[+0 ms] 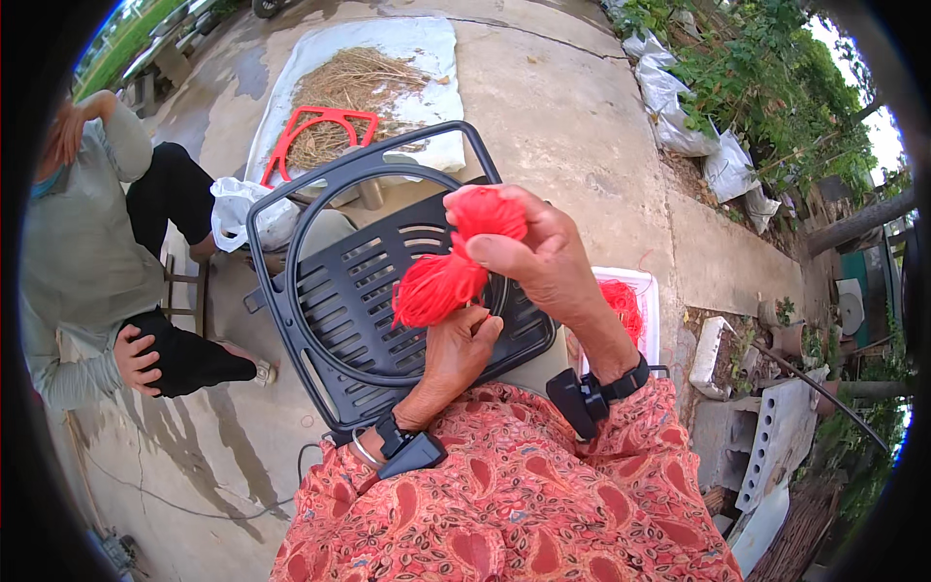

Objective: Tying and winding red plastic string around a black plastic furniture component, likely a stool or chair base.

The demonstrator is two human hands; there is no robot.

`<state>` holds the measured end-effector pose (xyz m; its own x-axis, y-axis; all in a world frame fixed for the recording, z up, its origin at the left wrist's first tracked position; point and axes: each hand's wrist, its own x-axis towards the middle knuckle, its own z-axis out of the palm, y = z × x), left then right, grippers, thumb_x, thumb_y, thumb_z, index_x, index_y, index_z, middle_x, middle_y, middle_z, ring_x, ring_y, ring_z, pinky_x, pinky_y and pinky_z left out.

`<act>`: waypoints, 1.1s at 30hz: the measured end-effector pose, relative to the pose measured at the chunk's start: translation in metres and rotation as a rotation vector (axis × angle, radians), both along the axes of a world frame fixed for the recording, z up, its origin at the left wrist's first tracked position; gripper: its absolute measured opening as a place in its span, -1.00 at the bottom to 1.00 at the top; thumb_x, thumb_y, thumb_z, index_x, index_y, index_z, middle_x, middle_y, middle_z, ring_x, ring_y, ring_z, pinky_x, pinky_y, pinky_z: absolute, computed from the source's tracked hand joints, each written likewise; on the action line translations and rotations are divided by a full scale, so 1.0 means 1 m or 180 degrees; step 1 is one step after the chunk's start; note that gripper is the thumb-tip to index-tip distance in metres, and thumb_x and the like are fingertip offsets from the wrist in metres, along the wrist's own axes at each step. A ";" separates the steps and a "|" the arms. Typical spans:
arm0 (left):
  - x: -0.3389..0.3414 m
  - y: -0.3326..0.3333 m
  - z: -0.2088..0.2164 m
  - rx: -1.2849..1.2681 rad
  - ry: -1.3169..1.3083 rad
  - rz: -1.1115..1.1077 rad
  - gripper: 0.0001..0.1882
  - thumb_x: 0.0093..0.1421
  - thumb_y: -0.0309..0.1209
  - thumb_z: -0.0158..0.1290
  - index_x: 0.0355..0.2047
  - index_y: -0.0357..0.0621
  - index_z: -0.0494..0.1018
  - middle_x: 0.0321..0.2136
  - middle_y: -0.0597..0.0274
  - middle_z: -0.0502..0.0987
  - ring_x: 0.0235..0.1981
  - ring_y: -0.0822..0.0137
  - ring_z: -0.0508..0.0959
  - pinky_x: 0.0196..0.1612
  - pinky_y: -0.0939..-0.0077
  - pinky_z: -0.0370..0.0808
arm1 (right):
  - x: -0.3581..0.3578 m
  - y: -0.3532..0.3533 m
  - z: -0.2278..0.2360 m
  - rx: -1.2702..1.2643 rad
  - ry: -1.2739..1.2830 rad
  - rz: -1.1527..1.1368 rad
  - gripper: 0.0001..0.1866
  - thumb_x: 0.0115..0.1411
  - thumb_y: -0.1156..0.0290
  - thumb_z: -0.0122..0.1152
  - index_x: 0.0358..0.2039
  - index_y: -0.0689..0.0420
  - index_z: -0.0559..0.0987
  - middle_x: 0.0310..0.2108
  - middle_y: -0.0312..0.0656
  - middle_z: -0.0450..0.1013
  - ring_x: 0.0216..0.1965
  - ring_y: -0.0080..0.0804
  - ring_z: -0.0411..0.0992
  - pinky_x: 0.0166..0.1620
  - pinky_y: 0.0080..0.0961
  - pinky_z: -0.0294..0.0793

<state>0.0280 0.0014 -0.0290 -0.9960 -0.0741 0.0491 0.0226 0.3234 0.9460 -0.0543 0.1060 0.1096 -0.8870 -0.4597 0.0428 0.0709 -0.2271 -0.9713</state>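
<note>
A bundle of red cord (441, 287), pinched in at its middle, is held over my lap. My right hand (539, 250) is closed round its upper lobe, with the thumb pressed on the near side. Below, my left hand (453, 355) has its fingers curled against the underside of the lower, fanned-out lobe; its fingertips are partly hidden by the cord. Under both hands lies a black slotted plastic frame with a round ring (339, 373), tilted across my knees. More red cord (623, 308) sits in a white tray (652, 291) beside my right forearm.
To the left a person (87, 272) sits on a low stool, one hand on a knee. Farther off, a red plastic frame (281, 155) and dry plant stalks (364, 78) lie on a white sheet (441, 58). A white plastic bag (247, 215) hangs near the frame's left. Concrete blocks (727, 436) stand at right.
</note>
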 end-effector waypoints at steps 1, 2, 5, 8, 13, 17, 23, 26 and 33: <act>0.005 0.002 -0.007 0.0002 -0.0006 0.0038 -0.74 0.09 -0.38 0.14 -0.65 -0.29 0.47 -0.74 -0.03 0.45 -0.69 0.01 0.49 -0.55 0.19 0.36 | 0.003 0.009 0.008 -0.0189 -0.0006 -0.0041 -0.69 0.15 0.44 0.28 -0.12 0.27 0.49 -0.21 -0.08 0.55 -0.18 -0.38 0.53 0.00 -0.44 0.49; 0.003 0.011 -0.012 0.1433 -0.0243 0.0347 -0.74 0.11 -0.38 0.14 -0.63 -0.30 0.49 -0.75 0.05 0.47 -0.70 0.15 0.50 -0.57 0.27 0.37 | 0.002 0.023 0.012 -0.0547 0.0039 0.0024 -0.71 0.16 0.37 0.26 -0.16 0.27 0.50 -0.24 -0.06 0.54 -0.19 -0.32 0.53 0.03 -0.36 0.47; -0.006 0.000 0.009 0.1805 -0.0683 0.0434 -0.75 0.14 -0.40 0.13 -0.59 -0.33 0.52 -0.74 0.20 0.51 -0.72 0.38 0.49 -0.61 0.42 0.39 | 0.025 0.068 0.018 -0.1182 -0.0199 -0.0172 -0.49 0.17 -0.07 0.17 -0.44 0.23 0.48 -0.47 -0.12 0.47 -0.39 -0.29 0.49 -0.02 -0.24 0.50; -0.010 -0.005 0.027 0.0913 -0.0833 0.0124 -0.79 0.17 -0.42 0.11 -0.53 -0.33 0.56 -0.73 0.28 0.50 -0.76 0.53 0.44 -0.67 0.56 0.34 | 0.052 0.126 0.023 -0.1609 -0.0740 -0.0833 -0.57 0.36 -0.02 -0.09 -0.28 0.15 0.37 -0.54 -0.33 0.22 -0.65 -0.55 0.30 -0.56 -0.52 0.40; -0.014 -0.006 0.035 0.1448 -0.1000 0.0273 -0.81 0.20 -0.44 0.09 -0.49 -0.31 0.57 -0.70 0.30 0.51 -0.75 0.58 0.43 -0.68 0.66 0.31 | 0.095 0.210 0.000 -0.1013 -0.1350 -0.0818 -0.58 0.31 0.01 0.02 -0.26 0.18 0.38 -0.67 -0.31 0.24 -0.76 -0.55 0.22 -0.69 -0.57 0.27; -0.017 -0.003 0.039 0.1614 -0.1049 0.0245 -0.83 0.22 -0.46 0.08 -0.35 -0.36 0.57 -0.63 0.25 0.54 -0.74 0.55 0.44 -0.70 0.68 0.33 | 0.120 0.232 -0.015 0.0421 -0.1768 -0.1061 -0.62 0.18 0.14 0.20 -0.21 0.19 0.40 -0.69 -0.26 0.29 -0.75 -0.56 0.24 -0.70 -0.64 0.24; -0.015 -0.010 0.035 0.2150 -0.1015 0.0026 -0.80 0.23 -0.44 0.08 -0.29 -0.40 0.56 -0.62 0.18 0.55 -0.72 0.49 0.47 -0.69 0.65 0.37 | 0.100 0.239 -0.048 0.1166 -0.1782 -0.1411 -0.59 0.17 0.17 0.24 -0.10 0.18 0.42 -0.53 -0.27 0.40 -0.66 -0.61 0.31 -0.64 -0.64 0.32; -0.016 -0.009 0.038 0.1950 -0.0993 -0.0010 -0.80 0.22 -0.44 0.08 -0.33 -0.39 0.56 -0.62 0.18 0.56 -0.72 0.49 0.48 -0.69 0.65 0.37 | 0.083 0.210 -0.047 0.1321 -0.1312 -0.1657 -0.58 0.20 0.18 0.25 -0.05 0.17 0.43 -0.46 -0.29 0.45 -0.60 -0.61 0.36 -0.57 -0.66 0.36; -0.013 -0.008 0.038 0.1945 -0.1062 0.0096 -0.79 0.25 -0.41 0.07 -0.40 -0.33 0.57 -0.62 0.19 0.56 -0.72 0.49 0.49 -0.69 0.66 0.37 | 0.051 0.101 -0.027 0.2235 -0.0007 -0.0680 -0.70 0.15 0.30 0.35 -0.21 0.23 0.56 -0.37 -0.27 0.53 -0.45 -0.59 0.45 -0.36 -0.56 0.43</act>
